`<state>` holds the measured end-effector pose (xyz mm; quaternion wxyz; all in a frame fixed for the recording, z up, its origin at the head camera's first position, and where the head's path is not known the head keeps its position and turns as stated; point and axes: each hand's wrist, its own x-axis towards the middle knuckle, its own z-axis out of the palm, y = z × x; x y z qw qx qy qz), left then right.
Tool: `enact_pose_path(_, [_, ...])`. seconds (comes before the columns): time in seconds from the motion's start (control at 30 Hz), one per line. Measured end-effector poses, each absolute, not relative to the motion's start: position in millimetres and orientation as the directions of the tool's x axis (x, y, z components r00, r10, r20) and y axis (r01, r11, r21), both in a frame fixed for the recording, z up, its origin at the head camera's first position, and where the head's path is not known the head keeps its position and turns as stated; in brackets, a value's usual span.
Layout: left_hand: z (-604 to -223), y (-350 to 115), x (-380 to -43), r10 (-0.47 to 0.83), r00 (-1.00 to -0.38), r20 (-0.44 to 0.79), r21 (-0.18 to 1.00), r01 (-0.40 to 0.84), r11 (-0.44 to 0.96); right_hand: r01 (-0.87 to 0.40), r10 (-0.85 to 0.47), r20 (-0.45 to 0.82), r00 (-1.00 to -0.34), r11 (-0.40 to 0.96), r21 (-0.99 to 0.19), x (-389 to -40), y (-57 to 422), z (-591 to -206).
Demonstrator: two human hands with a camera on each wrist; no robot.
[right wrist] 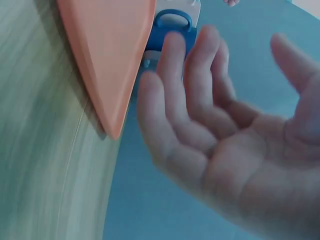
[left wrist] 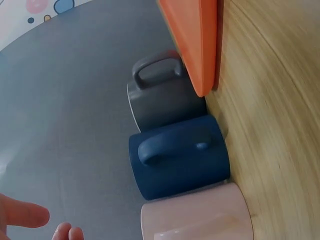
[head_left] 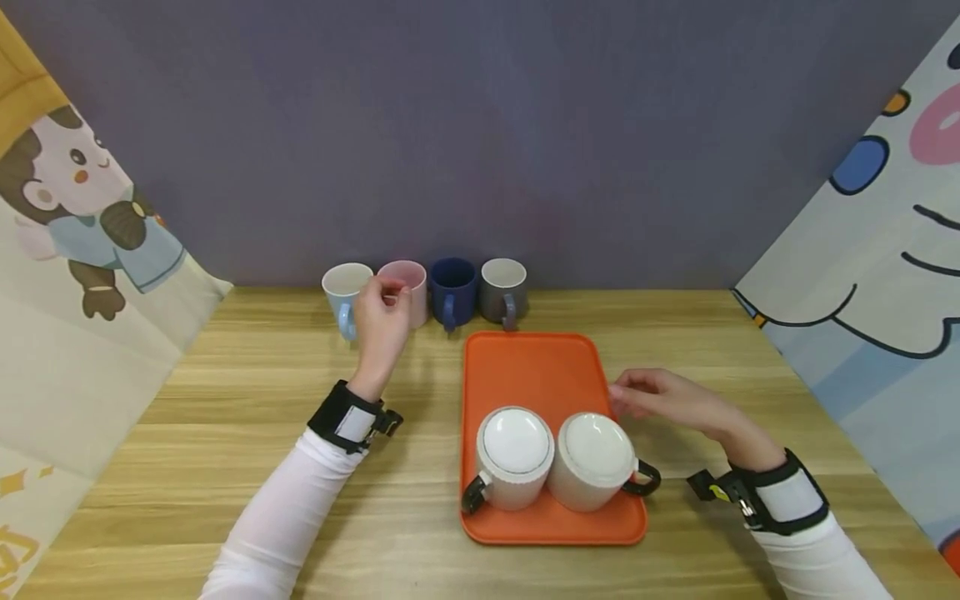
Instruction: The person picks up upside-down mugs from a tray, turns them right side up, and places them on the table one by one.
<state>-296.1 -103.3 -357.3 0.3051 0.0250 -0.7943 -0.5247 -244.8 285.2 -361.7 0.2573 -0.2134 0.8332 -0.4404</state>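
Left of centre in the head view, the left hand (head_left: 381,321) hovers over the pink mug (head_left: 419,302), wrist raised, fingers bent loosely, thumb and fingertips apart, gripping nothing. Over to right of centre, the right hand (head_left: 670,400) hangs at the right edge of the orange tray (head_left: 531,371), palm turned inward, fingers softly curved and holding nothing. Cartoon panel (head_left: 90,208) on the left, grey backdrop (head_left: 480,142) across the top, a second cartoon panel (head_left: 870,275) on the right, wood-grain table (head_left: 202,433) below. Along its far edge, a light blue mug (head_left: 335,297), the pink mug, then navy (head_left: 467,302) and grey mugs; 2 white mugs (head_left: 512,492) fill the tray's lower half. The left hand masks the pink mug's handle in the head view; the left wrist view crops that hand at lower left; whether the right fingertips touch the tray, I can't tell.
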Motion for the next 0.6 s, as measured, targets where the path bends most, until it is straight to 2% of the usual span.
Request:
enact_pose_path(0.3, [-360.0, -91.5, -299.9, -0.355, -0.804, 0.478, 0.840, 0.298, 0.454, -0.278, -0.747, -0.179, -0.640, 0.443, -0.853, -244.7, 300.8, -366.1])
enact_pose_path(0.6, [-360.4, -79.4, -301.5, -0.352, -0.818, 0.455, 0.847, 0.276, 0.454, -0.257, -0.828, -0.208, -0.520, 0.384, -0.887, -238.7, 309.8, -370.0])
